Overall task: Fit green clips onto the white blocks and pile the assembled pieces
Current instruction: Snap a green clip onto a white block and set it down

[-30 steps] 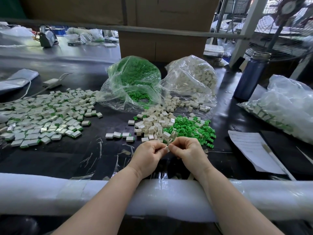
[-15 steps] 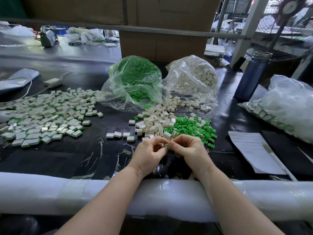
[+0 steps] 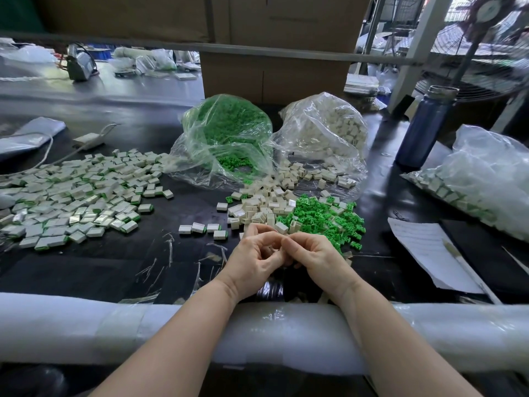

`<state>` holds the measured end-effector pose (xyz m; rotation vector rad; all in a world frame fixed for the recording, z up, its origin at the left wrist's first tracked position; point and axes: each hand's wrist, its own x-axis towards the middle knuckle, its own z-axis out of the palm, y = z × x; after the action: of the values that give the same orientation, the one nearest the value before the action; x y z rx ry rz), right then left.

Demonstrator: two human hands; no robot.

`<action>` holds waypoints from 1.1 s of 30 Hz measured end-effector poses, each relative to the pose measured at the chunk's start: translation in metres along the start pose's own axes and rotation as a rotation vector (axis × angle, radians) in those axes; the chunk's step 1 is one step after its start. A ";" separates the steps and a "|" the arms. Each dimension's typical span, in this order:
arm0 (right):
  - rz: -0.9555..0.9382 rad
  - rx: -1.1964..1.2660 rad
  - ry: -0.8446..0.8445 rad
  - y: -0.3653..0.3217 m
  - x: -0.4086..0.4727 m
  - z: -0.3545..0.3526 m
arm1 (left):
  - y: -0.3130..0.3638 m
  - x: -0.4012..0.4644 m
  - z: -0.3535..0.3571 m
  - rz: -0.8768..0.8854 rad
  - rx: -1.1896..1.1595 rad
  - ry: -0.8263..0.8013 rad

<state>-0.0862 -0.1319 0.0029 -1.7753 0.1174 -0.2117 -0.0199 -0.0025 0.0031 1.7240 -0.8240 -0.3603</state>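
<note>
Together, both hands [image 3: 282,257] pinch something small (hidden) — beside green clips [image 3: 323,216].

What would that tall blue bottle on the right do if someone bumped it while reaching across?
The blue bottle is tall and narrow and stands upright, so a knock near its top would probably tip it. Once down, its round body would likely roll. It looks like rigid metal, so it probably would not break.
</note>
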 end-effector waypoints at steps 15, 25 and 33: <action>-0.002 0.071 -0.017 0.007 0.001 -0.001 | -0.001 0.001 0.001 0.018 0.063 -0.031; 0.000 0.107 0.026 0.001 -0.001 0.000 | -0.003 0.001 0.002 0.029 0.143 -0.067; 0.008 0.095 0.053 0.000 -0.002 -0.001 | -0.002 0.001 0.003 0.019 0.168 -0.076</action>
<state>-0.0882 -0.1326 0.0028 -1.6750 0.1501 -0.2543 -0.0203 -0.0046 0.0002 1.8655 -0.9478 -0.3536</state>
